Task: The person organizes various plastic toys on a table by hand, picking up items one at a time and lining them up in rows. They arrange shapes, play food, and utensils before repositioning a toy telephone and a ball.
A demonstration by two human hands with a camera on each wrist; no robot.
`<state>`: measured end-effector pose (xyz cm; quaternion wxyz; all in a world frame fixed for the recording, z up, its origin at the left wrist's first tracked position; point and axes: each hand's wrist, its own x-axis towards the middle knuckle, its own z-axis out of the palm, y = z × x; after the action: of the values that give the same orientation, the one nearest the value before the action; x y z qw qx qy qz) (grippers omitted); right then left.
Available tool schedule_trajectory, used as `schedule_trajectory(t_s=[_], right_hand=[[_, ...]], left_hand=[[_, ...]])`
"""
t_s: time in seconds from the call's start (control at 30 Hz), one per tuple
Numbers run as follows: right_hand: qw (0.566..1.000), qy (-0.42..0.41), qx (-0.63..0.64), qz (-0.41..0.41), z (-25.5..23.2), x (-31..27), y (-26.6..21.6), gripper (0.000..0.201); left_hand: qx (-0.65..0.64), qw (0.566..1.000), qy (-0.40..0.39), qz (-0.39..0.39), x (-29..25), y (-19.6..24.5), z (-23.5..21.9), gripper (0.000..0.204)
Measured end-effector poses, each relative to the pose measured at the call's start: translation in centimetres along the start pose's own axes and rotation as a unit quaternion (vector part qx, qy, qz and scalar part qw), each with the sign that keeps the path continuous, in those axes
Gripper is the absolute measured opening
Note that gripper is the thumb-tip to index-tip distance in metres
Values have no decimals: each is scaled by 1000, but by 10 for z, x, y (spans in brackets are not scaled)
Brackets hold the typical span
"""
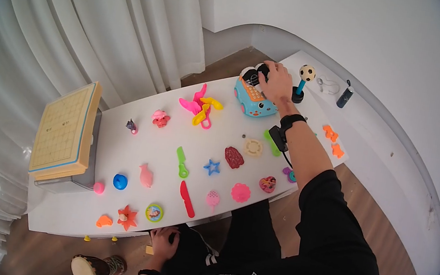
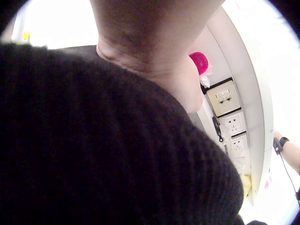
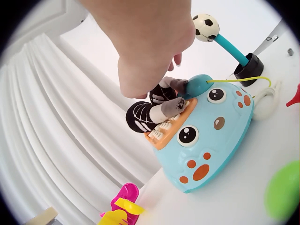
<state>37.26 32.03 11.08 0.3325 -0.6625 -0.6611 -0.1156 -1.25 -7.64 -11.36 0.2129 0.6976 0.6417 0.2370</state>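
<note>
Right hand [image 1: 277, 83] on black-and-white, sock-shaped pieces [image 1: 250, 76] atop a blue plastic toy phone [image 1: 258, 108], can't tell if clamped; left hand [image 1: 163, 244] lies loosely curled.

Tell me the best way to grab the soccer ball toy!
Grip the blue stem, probably from the side away from the toy phone, since the right hand crowds the other side. The soccer ball toy stands on its black base, and its stem is slimmer than the ball on top, so it should be easy to close around.

Right hand [image 1: 278, 82] forward, palm down
</note>
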Motion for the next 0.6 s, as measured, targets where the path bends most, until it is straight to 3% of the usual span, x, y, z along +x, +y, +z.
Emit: schedule_trajectory(t_s=[0.07,0.17,0.43,0.5,0.6], right_hand=[[988,59,37,-141,1,-4,-3,43],[980,24,25,-196,-1,-11,-15,44],[987,-27,-49,-152,1,1,-28,39],[988,72,-4,-133,2,7,-32,36],[994,56,-12,-91,5,14,-32,36]], left_hand=[[-1,1000,-1,1,0,0,0,10],[-3,1000,0,3,0,1,0,11],[-1,1000,22,7,-1,0,2,12],[5,1000,14,6,-1,-1,1,12],[2,1000,8,5,0,0,0,12]])
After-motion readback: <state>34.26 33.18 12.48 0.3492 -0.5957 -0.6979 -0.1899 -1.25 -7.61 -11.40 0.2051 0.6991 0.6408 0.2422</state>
